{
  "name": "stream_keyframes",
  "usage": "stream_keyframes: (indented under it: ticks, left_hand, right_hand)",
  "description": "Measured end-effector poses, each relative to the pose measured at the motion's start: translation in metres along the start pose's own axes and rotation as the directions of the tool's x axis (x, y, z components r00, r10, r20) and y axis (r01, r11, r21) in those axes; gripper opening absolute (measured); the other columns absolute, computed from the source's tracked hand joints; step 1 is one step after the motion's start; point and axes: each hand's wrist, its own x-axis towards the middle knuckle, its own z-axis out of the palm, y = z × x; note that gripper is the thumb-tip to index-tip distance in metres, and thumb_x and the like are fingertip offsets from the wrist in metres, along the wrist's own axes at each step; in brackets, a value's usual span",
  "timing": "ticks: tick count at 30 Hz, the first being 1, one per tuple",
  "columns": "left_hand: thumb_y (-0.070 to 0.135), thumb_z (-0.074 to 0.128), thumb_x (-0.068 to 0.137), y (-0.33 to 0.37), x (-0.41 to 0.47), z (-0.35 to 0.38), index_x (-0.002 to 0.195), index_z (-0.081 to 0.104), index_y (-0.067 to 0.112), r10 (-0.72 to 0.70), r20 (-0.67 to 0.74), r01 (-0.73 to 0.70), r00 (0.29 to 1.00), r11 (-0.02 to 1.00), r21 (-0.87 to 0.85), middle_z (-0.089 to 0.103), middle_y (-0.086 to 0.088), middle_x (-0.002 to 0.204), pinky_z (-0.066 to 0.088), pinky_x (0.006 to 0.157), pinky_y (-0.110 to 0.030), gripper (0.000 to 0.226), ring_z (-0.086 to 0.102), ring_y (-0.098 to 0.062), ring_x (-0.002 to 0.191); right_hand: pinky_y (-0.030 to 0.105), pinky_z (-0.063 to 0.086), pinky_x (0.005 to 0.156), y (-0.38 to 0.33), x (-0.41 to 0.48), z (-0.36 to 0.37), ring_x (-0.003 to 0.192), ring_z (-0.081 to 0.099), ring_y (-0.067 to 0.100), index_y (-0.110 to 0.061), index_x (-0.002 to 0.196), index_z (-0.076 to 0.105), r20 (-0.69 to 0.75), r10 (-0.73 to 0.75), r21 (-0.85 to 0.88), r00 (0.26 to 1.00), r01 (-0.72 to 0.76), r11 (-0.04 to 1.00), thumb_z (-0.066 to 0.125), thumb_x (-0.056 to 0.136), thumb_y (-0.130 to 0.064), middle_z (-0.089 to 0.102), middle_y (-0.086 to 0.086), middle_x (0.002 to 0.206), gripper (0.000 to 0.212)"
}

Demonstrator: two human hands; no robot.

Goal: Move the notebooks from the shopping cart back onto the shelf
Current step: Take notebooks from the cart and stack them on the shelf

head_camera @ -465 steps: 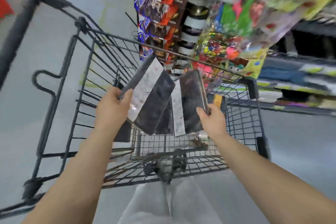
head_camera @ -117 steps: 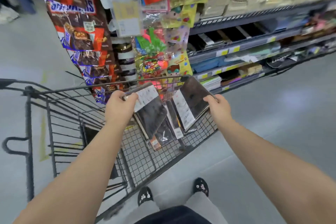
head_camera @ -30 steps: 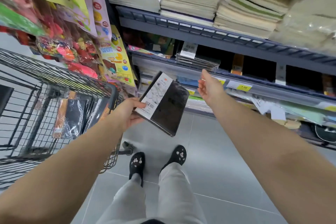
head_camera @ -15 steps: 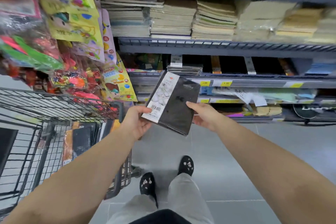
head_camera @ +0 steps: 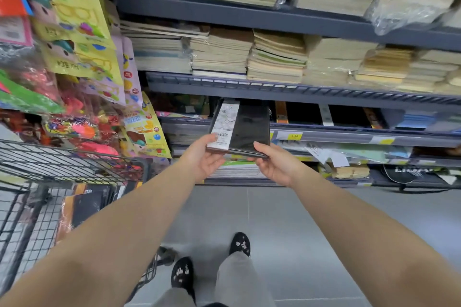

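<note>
Both arms out, left hand [head_camera: 202,159] pinching the near left corner of the glossy black notebook with white barcode band [head_camera: 249,129], right hand [head_camera: 274,164] gripping its near right corner, notebook held up before the grey metal shelf [head_camera: 324,136], more wrapped black notebooks [head_camera: 84,207] in the black wire shopping cart [head_camera: 74,157] at left

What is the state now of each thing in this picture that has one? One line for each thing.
black notebook, held in the air by both hands, far end toward the shelf, not yet laid down.
left hand, grips the notebook's near left corner.
right hand, grips its near right corner.
shopping cart, at the left, not yet emptied.
notebooks in the cart, upright behind the wire wall.
</note>
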Motion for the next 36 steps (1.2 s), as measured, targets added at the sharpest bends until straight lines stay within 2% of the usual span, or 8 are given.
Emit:
stream_keyframes:
  ticks: [3,5,9,12,16,25,29,36]
  left_hand:
    - [0.053,0.043,0.094,0.009,0.023,-0.007,0.126,0.049,0.023,0.03,-0.129,0.005,0.991,0.965,0.262,0.06,-0.001,0.117,0.044,0.093,-0.038,0.045,0.058,-0.022,0.111]
    - [0.046,0.038,0.098,0.012,0.043,-0.022,0.137,0.042,0.017,0.154,-0.28,0.002,0.948,0.874,0.486,0.052,-0.005,0.132,0.043,0.098,-0.039,0.049,0.053,-0.026,0.119]
    - [0.012,0.042,0.097,0.021,0.07,-0.049,0.132,0.039,0.016,0.394,-0.099,-0.078,0.914,0.409,0.909,0.051,-0.008,0.113,0.047,0.083,-0.031,0.036,0.056,-0.019,0.088]
    - [0.017,0.052,0.089,0.035,0.095,-0.053,0.151,0.017,0.016,0.417,0.051,-0.005,0.907,-0.111,0.994,0.025,-0.01,0.155,0.034,0.111,-0.042,0.071,0.033,-0.033,0.137]
    - [0.018,0.05,0.091,0.049,0.118,-0.034,0.152,0.0,0.021,0.367,0.085,0.055,0.927,-0.353,0.934,-0.005,-0.001,0.161,0.018,0.117,-0.045,0.079,0.004,-0.026,0.147]
    - [0.025,0.048,0.092,0.046,0.146,-0.035,0.152,-0.005,0.017,0.299,-0.032,0.165,0.954,-0.43,0.888,-0.013,-0.001,0.16,0.011,0.118,-0.045,0.081,-0.005,-0.025,0.148]
    - [0.02,0.047,0.091,0.047,0.146,-0.031,0.152,-0.003,0.015,0.293,-0.054,0.176,0.955,-0.407,0.896,-0.012,-0.002,0.16,0.01,0.119,-0.046,0.079,-0.005,-0.026,0.148]
    - [0.018,0.047,0.09,0.053,0.142,-0.031,0.153,-0.003,0.019,0.262,-0.071,0.168,0.962,-0.369,0.914,-0.01,0.0,0.16,0.008,0.118,-0.048,0.08,-0.005,-0.026,0.148]
  right_hand:
    - [0.012,0.049,0.046,-0.006,0.025,-0.007,0.045,0.048,0.005,-0.016,0.105,0.058,-0.052,0.029,0.064,0.998,-0.025,0.998,0.068,0.087,-0.017,0.065,0.012,0.099,0.021]
    - [0.013,0.049,0.047,-0.008,0.038,-0.011,0.043,0.048,0.006,-0.016,0.105,0.053,-0.102,0.046,0.158,0.994,-0.03,0.987,0.07,0.085,-0.016,0.063,0.016,0.106,0.026]
    - [0.014,0.053,0.053,-0.005,0.048,-0.019,0.051,0.057,0.007,-0.012,0.097,0.056,-0.104,0.049,0.318,0.993,-0.013,0.948,0.072,0.082,-0.011,0.064,0.008,0.085,0.022]
    - [0.017,0.056,0.059,0.001,0.056,-0.023,0.064,0.07,0.01,-0.005,0.102,0.055,-0.111,0.015,0.374,0.994,0.028,0.927,0.065,0.084,0.004,0.07,0.005,0.069,0.023]
    - [0.017,0.056,0.067,0.0,0.073,-0.024,0.077,0.071,0.01,-0.001,0.097,0.057,-0.22,-0.026,0.297,0.975,0.092,0.951,0.068,0.081,0.005,0.07,0.008,0.083,0.02]
    - [0.016,0.054,0.066,-0.025,0.12,-0.003,0.068,0.06,0.008,-0.01,0.087,0.056,-0.303,-0.003,0.262,0.953,0.087,0.961,0.071,0.083,-0.006,0.062,0.002,0.075,0.016]
    - [0.019,0.053,0.067,-0.038,0.134,0.009,0.061,0.053,0.008,-0.013,0.075,0.052,-0.344,-0.011,0.191,0.939,0.081,0.978,0.07,0.085,-0.01,0.055,0.002,0.069,0.02]
    - [0.019,0.052,0.065,-0.044,0.141,0.017,0.06,0.05,0.008,-0.016,0.08,0.051,-0.372,-0.021,0.109,0.928,0.066,0.992,0.066,0.089,-0.021,0.052,-0.001,0.071,0.018]
